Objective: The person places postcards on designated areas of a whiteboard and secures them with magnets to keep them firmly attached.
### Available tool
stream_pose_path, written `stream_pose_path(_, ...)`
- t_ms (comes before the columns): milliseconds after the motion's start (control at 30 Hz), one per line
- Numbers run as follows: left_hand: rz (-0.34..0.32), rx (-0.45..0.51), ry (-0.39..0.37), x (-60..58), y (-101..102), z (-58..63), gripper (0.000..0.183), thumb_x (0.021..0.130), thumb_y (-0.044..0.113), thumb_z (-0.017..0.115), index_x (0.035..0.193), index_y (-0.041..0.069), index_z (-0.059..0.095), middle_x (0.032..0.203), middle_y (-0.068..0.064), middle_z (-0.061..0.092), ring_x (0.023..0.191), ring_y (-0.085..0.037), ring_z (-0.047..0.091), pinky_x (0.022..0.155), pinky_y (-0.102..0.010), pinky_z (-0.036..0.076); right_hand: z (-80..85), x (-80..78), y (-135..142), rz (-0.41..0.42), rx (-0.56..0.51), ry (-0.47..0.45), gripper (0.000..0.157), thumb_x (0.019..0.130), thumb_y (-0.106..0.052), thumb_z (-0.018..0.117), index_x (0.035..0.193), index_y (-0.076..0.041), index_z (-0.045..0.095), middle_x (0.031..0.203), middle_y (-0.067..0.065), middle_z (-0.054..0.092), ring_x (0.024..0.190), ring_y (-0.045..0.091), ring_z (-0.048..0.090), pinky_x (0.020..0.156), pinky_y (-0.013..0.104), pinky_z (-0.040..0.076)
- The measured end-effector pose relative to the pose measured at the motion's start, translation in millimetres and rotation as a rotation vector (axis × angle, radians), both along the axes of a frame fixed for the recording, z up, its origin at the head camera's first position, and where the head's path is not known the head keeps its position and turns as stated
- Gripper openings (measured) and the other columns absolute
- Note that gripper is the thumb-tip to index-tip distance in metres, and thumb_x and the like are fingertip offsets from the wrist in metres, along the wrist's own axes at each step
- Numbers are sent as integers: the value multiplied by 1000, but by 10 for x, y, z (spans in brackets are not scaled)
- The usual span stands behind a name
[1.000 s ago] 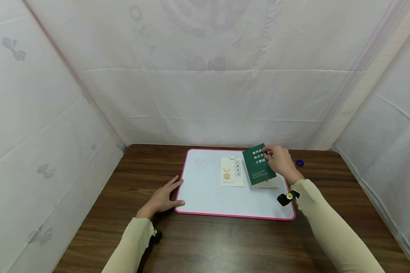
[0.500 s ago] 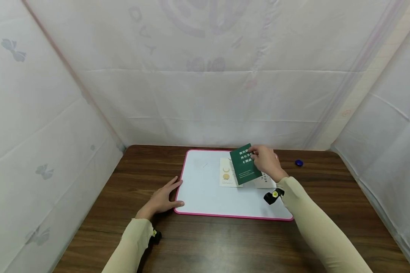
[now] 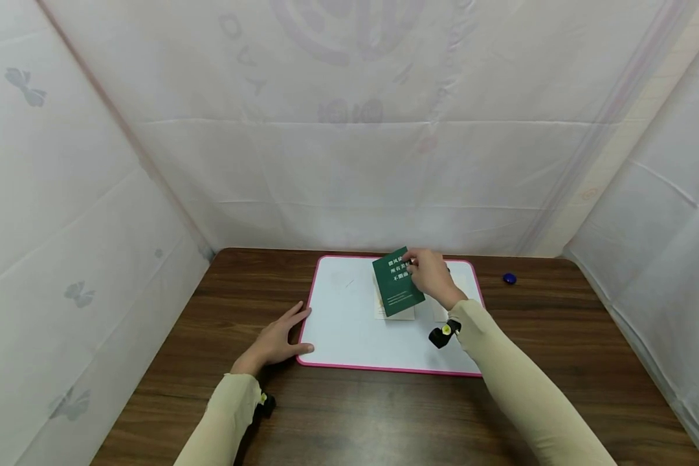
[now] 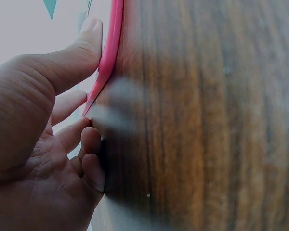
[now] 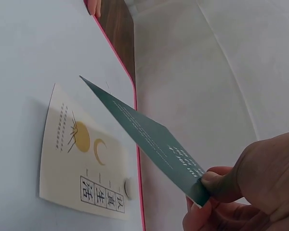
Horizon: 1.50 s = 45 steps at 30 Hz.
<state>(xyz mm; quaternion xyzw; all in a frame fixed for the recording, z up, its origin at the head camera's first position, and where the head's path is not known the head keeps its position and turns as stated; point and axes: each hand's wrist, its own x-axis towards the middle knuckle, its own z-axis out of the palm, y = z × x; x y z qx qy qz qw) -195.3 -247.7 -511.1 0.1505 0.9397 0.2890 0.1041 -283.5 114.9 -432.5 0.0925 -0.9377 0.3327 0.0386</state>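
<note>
A green card with white lettering is pinched at one corner between the thumb and fingers of my right hand. It is tilted above a whiteboard with a pink frame. Under it on the board, a cream card shows gold pictures and black characters, with a white round magnet at its top. A second pale card is mostly hidden by my right hand and wrist. At the board's left edge, my left hand rests with spread fingers and thumb touching the frame.
The whiteboard lies on a dark wooden table. A small blue round object sits on the table to the right of the board. White sheeting hangs behind the table and at both sides.
My right hand has carried the green card leftward, from over the second pale card to over the cream card. My left hand stays at the board's left edge.
</note>
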Motion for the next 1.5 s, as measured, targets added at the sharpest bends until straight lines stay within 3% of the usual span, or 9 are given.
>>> stream_pose_path(633,7,-3,-2,-20,2,-16,86,89,40,81,159,11,40,168,-17,24,147,-49,32,110,-75,28,-62,-99,-398,46,-60,-14,24,101,0,61,122,-3,72,118,19,69,96,29,70,77,43,61)
stream_pose_path(1500,54,-10,-28,-20,49,-3,86,87,41,82,159,15,42,168,-15,25,148,-47,32,111,-74,28,-278,-229,-820,3,-141,-97,25,103,-5,61,126,-5,70,119,17,69,94,26,72,72,36,60)
